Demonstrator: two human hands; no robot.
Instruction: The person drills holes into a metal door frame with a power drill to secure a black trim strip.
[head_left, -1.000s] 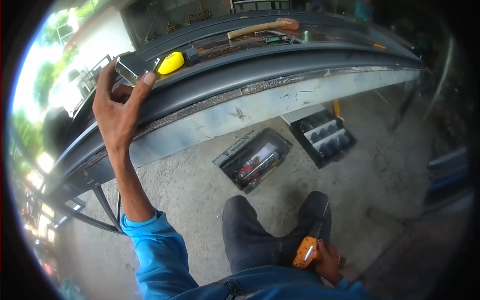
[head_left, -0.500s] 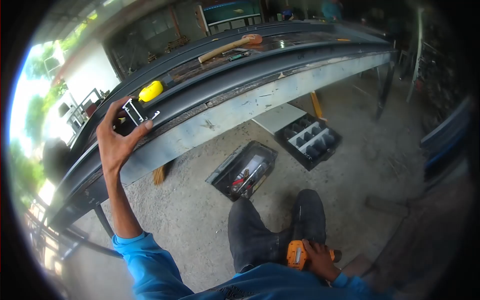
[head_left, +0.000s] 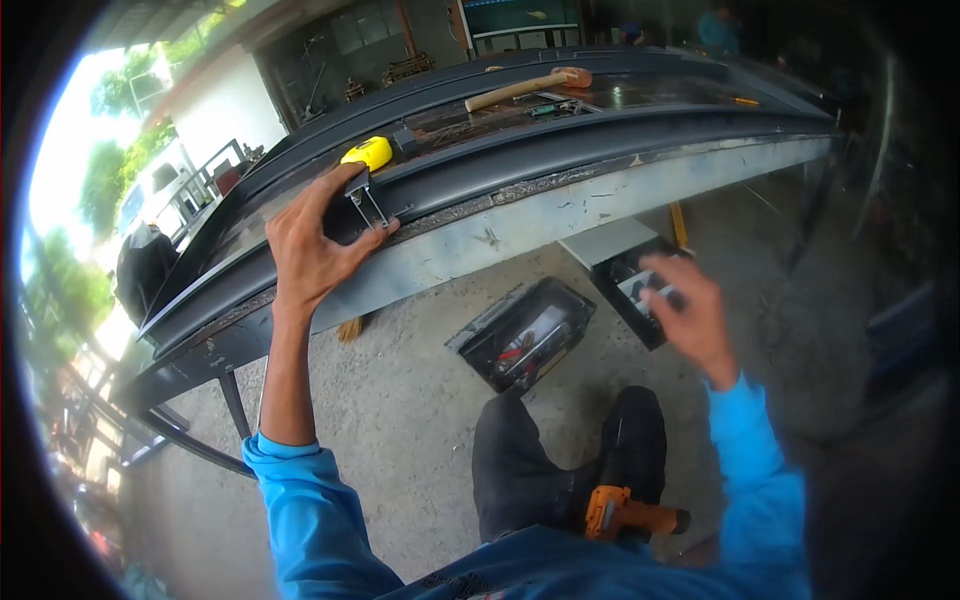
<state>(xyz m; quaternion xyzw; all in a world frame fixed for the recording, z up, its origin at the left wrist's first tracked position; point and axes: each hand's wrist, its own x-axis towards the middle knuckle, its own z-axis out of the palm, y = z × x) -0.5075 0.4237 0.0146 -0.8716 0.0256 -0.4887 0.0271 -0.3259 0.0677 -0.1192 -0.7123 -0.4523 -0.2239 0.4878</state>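
Note:
At the bench's near edge my left hand (head_left: pixel 312 245) grips the end of a dark metal profile (head_left: pixel 366 203), thumb below and fingers above. Just behind it lies a yellow tape measure (head_left: pixel 367 152). My right hand (head_left: pixel 690 315) is raised over the compartment box (head_left: pixel 622 285), fingers spread and a little blurred; I see nothing in it. An orange power drill (head_left: pixel 622 513) rests on my lap, untouched by either hand.
The long metal bench (head_left: pixel 480 228) crosses the view, with a wooden-handled mallet (head_left: pixel 520 90) on top. On the floor stands an open toolbox (head_left: pixel 525 335) with tools inside. A person (head_left: pixel 718 32) is in the far background.
My right hand has let go of the drill and risen up and forward above the compartment box. My left hand still holds the profile. The whole view has shifted.

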